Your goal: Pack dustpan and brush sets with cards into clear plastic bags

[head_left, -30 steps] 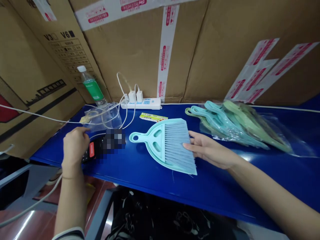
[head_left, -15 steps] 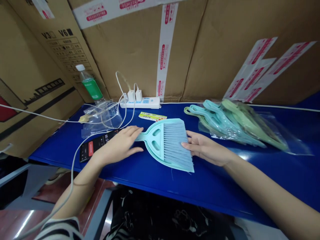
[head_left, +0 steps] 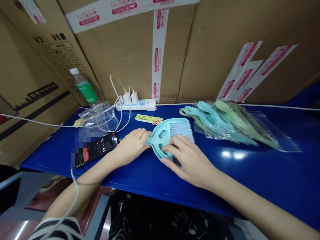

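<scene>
Blue table (head_left: 275, 173) against cardboard (head_left: 122, 50), brush (head_left: 173, 130) mid-frame.
Left hand (head_left: 132, 144) is wrapped around the handle (head_left: 150, 140), likely because it is the narrowest, surest hold; right hand (head_left: 187, 160), set apart from it, curls over the lower edge, perhaps to steady the wide end, though I cannot tell how firmly it grips. Bagged brushes (head_left: 222, 122) lie right of centre, phone (head_left: 98, 150) left of centre, seemingly leaving working room.
</scene>
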Tool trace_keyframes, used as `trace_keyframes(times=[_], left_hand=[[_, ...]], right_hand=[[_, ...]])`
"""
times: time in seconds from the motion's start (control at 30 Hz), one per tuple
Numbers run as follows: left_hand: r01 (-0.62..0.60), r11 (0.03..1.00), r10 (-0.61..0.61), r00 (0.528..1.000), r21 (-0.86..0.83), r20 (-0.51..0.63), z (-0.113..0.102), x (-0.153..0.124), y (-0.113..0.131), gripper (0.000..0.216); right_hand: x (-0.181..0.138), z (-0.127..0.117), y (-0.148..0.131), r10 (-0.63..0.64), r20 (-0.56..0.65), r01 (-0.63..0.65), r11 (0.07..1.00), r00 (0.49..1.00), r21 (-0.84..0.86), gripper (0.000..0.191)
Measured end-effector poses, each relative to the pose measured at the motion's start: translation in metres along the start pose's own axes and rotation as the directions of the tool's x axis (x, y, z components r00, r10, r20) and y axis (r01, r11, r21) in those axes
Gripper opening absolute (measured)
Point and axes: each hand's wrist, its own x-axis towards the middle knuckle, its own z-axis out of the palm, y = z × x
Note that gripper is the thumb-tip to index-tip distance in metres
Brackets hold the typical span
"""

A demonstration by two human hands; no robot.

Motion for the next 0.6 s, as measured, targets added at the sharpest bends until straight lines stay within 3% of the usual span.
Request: trace_keyframes(times=[0.2, 0.43, 0.6], left_hand=[[-0.003, 1.0, 0.003, 1.0, -0.005, 0.023, 0.005, -0.001, 0.004, 0.023], [0.03, 0.996, -0.025, 0.998, -0.079, 0.059, -0.001, 0.002, 0.004, 0.022], [0.101, 0.989, -0.103, 0.994, -0.106, -0.021, -0.017, 0.003, -0.023, 0.026]], right_hand=[[-0.001, 0.017, -0.006, 0.144, 0.061, -0.145, 0.989, 0.988, 0.013, 0.022], [-0.003, 0.01, -0.013, 0.104, 0.009, -0.102, 0.985, 0.994, -0.139, 0.016], [-0.008, 0.0, -0.014, 0.104, -0.001, -0.1, 0.948, 0.995, -0.302, 0.028]])
